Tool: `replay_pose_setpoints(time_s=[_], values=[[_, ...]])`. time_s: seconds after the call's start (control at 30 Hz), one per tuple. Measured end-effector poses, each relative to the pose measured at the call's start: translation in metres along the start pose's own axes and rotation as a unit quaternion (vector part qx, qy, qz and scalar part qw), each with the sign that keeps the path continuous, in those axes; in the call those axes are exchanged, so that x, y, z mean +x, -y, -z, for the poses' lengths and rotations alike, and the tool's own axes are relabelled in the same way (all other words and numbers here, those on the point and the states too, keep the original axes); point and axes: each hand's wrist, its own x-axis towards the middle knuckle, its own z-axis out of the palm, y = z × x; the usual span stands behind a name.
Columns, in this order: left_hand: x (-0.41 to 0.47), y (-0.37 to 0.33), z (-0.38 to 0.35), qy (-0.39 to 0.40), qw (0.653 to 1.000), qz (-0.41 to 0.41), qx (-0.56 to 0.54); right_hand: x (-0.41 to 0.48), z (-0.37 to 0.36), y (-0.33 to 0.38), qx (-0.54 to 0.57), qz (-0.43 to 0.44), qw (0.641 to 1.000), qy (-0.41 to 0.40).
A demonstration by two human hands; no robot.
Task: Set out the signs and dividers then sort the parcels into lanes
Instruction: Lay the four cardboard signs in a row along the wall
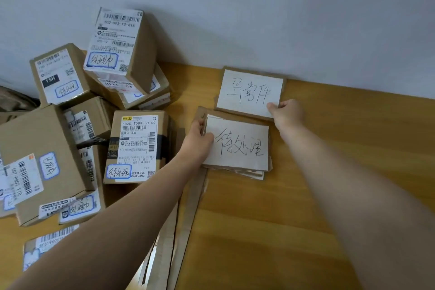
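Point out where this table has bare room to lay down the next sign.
Bare wooden table lies right of the two white paper signs on cardboard, up to the grey wall, and in front of them beside the cardboard divider strips. The left is crowded with brown cardboard parcels.

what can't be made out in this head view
All head view.
Lower signs in the stack: covered by the top sign, writing hidden.
Divider strips: partly behind the left forearm, cut off by the bottom edge.
Bottom-left parcel: cropped by the left edge and forearm.
Label fine print: too small.
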Motion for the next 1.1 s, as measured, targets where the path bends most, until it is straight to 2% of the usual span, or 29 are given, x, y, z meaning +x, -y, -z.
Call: replay_pose_setpoints(time_s=[0.23, 0.43, 0.53, 0.77, 0.9, 1.1], values=[[0.012, -0.006, 0.003, -0.016, 1.0, 0.001, -0.022, 0.011, -0.004, 0.004, -0.123, 0.055, 0.991, -0.012], [0.006, -0.009, 0.004, -0.022, 0.999, 0.0, -0.037, 0.001, 0.002, 0.007, -0.179, 0.103, 0.975, -0.083], [-0.001, -0.012, 0.005, -0.027, 0.998, -0.005, -0.048, -0.014, 0.014, 0.009, -0.129, 0.122, 0.982, -0.066], [-0.033, -0.012, 0.003, -0.021, 0.996, -0.032, -0.076, -0.068, 0.05, -0.014, 0.008, 0.119, 0.992, 0.043], [-0.062, -0.008, -0.003, -0.024, 0.991, -0.043, -0.122, -0.1, 0.074, -0.036, 0.082, 0.076, 0.986, 0.125], [-0.113, -0.001, -0.031, -0.011, 0.978, -0.081, -0.193, -0.142, 0.121, -0.059, 0.172, 0.076, 0.97, 0.155]])
